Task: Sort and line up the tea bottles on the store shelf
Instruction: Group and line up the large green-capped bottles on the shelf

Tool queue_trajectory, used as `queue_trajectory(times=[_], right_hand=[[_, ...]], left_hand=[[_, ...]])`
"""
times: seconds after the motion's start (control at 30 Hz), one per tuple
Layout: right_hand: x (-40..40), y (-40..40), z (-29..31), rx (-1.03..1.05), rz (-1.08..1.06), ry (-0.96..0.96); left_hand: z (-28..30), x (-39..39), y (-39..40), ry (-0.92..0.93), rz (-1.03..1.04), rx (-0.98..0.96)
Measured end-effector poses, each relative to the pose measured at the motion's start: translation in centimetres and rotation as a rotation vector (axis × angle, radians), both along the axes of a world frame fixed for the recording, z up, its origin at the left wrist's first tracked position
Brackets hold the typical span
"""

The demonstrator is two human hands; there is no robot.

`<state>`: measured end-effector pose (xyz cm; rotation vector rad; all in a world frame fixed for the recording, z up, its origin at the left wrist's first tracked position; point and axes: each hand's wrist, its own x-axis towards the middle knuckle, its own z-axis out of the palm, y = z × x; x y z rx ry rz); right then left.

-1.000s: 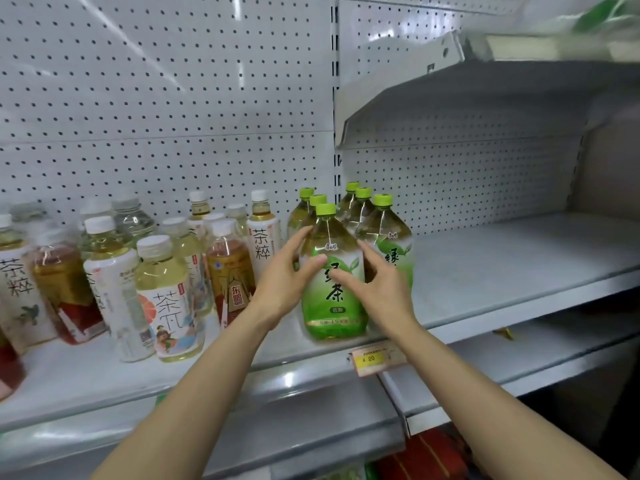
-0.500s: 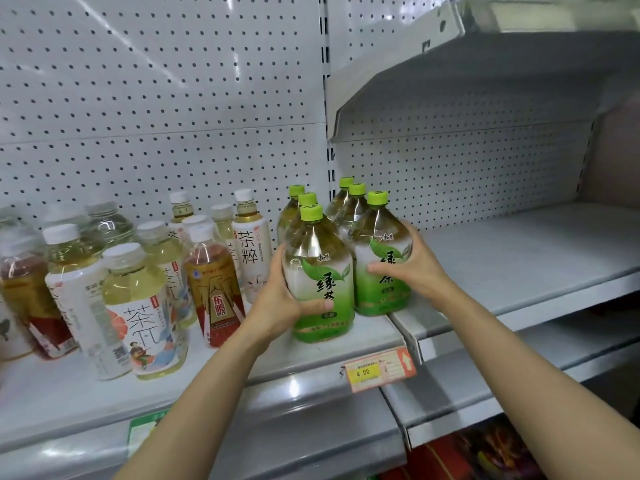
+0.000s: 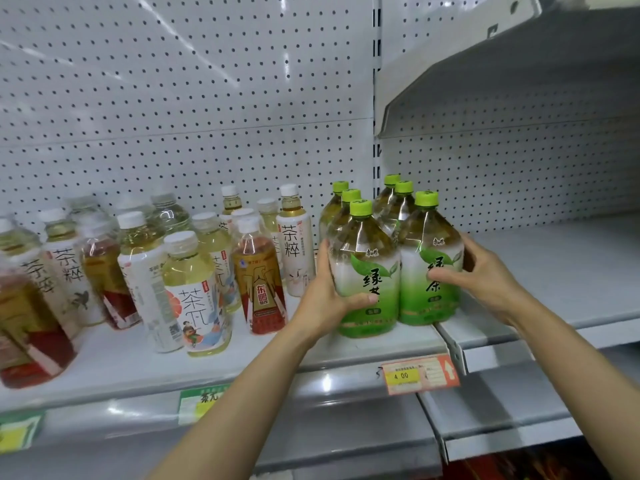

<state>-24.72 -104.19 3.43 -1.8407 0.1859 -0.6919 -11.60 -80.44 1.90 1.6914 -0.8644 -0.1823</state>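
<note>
Head view
Shelf: grey metal store shelf [image 3: 363, 351] with a white pegboard back panel [image 3: 194, 98]; a second shelf section [image 3: 568, 271] adjoins it on the right, its surface bare where visible.
Green tea bottles: six green-capped bottles stand upright in two rows of three at the right end of the left shelf section, rows running front to back and touching side by side.
Front left green tea bottle: [image 3: 367, 271] stands nearest the shelf edge, label facing forward.
Front right green tea bottle: [image 3: 427, 265] stands just beside it, set slightly further back, at the joint between the two shelf sections.
Left hand: [image 3: 325, 299] grips the front left bottle from its left side, fingers curled round the back, thumb pressed across the lower label.
Right hand: [image 3: 481, 271] holds the front right bottle from its right side, fingers curled round its far side, thumb laid across the label.
Mixed tea bottles: white-capped bottles of several brands stand in a loose, unaligned group to the left, among them a brown-labelled bottle [image 3: 259, 282] and a bottle with an illustrated white label [image 3: 195, 296].
Price tag: orange and yellow tag [image 3: 419, 374] reading 4.00, on the shelf edge below the green bottles.
Green tag: [image 3: 201, 403] on the shelf edge further left, partly hidden by the left forearm.
</note>
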Motion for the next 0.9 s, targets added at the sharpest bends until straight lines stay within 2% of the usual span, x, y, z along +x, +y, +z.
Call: queue_trajectory(times=[0.1,0.2,0.27,0.33,0.43,0.6,0.9], right_hand=[[-0.5,0.6,-0.4,-0.042,-0.012,-0.013],[-0.9,1.8,-0.7,-0.197,-0.213,-0.018],[-1.2,2.9,-0.6,-0.406,-0.414,-0.036],[-1.7,4.4,-0.2,-0.663,-0.544,-0.140],[-1.7,6.4,0.0,-0.970,-0.517,-0.272],[-1.2,9.3,-0.5,-1.166,-0.418,-0.349],[-0.4,10.9,-1.5,-1.115,-0.444,-0.245]], left_hand=[[-0.1,-0.8,0.3,-0.093,0.091,0.055],[0.0,-2.3,0.2,-0.322,0.266,0.158],[0.2,-3.2,0.2,-0.590,0.370,0.218],[0.3,-3.9,0.2,-0.860,0.418,0.286],[-0.1,-4.2,0.4,-1.113,0.432,0.419],[-0.2,-4.2,1.2,-1.196,0.438,0.478],[1.7,-4.0,4.2,-1.272,0.327,0.520]])
